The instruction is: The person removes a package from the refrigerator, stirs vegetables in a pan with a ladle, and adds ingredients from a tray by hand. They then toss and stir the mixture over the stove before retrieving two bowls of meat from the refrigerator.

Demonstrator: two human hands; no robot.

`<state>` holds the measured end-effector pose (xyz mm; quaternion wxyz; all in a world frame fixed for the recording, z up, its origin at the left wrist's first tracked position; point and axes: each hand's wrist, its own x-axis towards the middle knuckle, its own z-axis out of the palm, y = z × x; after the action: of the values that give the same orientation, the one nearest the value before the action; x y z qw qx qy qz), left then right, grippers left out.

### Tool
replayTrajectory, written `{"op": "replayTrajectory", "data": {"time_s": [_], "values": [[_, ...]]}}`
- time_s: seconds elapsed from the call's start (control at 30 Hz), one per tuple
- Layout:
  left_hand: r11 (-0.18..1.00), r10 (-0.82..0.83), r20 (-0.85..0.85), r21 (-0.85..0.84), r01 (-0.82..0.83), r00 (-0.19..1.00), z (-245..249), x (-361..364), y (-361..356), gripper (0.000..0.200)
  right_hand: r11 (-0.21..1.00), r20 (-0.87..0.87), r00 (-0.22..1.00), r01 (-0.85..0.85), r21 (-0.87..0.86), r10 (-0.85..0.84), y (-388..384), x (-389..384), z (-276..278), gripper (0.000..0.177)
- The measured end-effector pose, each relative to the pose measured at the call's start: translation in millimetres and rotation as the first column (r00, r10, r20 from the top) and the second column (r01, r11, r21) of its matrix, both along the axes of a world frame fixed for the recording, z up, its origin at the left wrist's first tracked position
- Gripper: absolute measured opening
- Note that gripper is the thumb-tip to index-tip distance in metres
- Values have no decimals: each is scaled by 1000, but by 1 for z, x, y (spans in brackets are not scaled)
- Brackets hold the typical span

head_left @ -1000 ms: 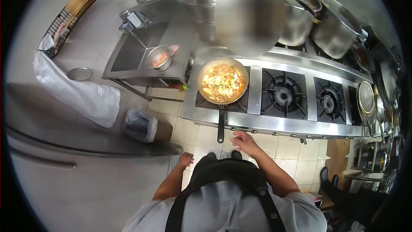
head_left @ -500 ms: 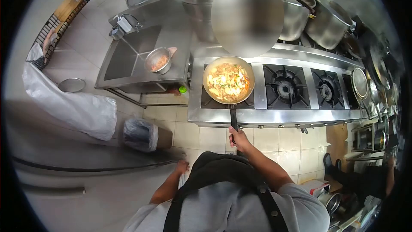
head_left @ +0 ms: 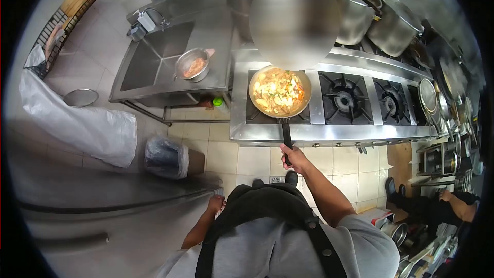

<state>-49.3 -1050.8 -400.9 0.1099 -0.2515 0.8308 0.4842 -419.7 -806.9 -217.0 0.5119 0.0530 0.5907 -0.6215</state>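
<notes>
A frying pan full of chopped food rests on the left burner of the stove. Its black handle points toward my body, and my right hand is closed around the handle's end. Down at my left side, beside the grey door-like surface, is my left hand. Its fingers look curled, but whether they hold anything is too small to tell. A metal bowl with pinkish food stands on the sink counter, left of the pan.
Two bare burners lie right of the pan, with large pots behind. The sink is at the left, above a lined bin. Another person is at the lower right. Strainers hang at the stove's right end.
The view has shifted slightly. The food in the pan lies differently, and my right hand still grips the handle. The other person's arm at the lower right has moved.
</notes>
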Motion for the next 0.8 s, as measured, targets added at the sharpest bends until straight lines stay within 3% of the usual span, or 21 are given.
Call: {"op": "replayTrajectory", "data": {"time_s": [0.03,0.1,0.27,0.33,0.37,0.4,0.5,0.53,0.57,0.6,0.63,0.67,0.73,0.77,0.8], "values": [[1000,-10,-5,1,10,1000,0,-2,-2,15,1000,-5,1000,10,1,-10,-1,-3,-10,28],[865,-307,169,-362,348,937,-4,-4,-1,14,978,90,983,172,-116,-162,-8,-11,-25,21],[753,-408,25,-556,352,913,-17,12,4,15,988,5,989,148,-30,-148,-28,-21,-10,18],[698,-457,-10,-624,351,889,-14,3,6,17,994,-219,971,104,40,-93,-23,-20,-18,19],[894,-291,-20,-362,264,957,-12,3,9,19,994,-260,960,108,0,-104,-17,-20,-24,19],[990,-118,24,-70,120,993,-5,1,14,22,995,-263,960,104,1,-100,-10,-21,-24,19],[988,-111,-16,-112,108,994,29,-6,27,22,998,-300,952,70,-4,-68,12,-11,-9,18],[988,-108,-15,-110,106,994,15,-1,26,22,998,-299,952,67,-2,-65,20,-7,0,18],[985,124,97,105,-134,988,-14,8,23,20,999,-280,959,46,-8,-46,30,-3,10,18],[880,317,250,281,-382,915,-30,13,20,20,1000,-264,964,24,-15,-27,40,0,15,18],[983,126,153,114,-144,980,-22,20,19,22,1000,-260,965,9,-18,-14,51,2,18,17],[982,126,151,118,-145,980,-17,18,22,22,1000,-263,965,8,-15,-12,61,5,23,17],[812,386,406,277,-514,829,-19,22,26,24,999,-240,970,-29,23,34,76,12,51,17],[679,399,520,386,-625,755,-19,24,19,25,999,-247,968,-19,41,29,76,13,61,17],[676,401,520,388,-627,754,-15,25,25,25,999,-247,968,-23,43,33,78,13,70,17]]}}
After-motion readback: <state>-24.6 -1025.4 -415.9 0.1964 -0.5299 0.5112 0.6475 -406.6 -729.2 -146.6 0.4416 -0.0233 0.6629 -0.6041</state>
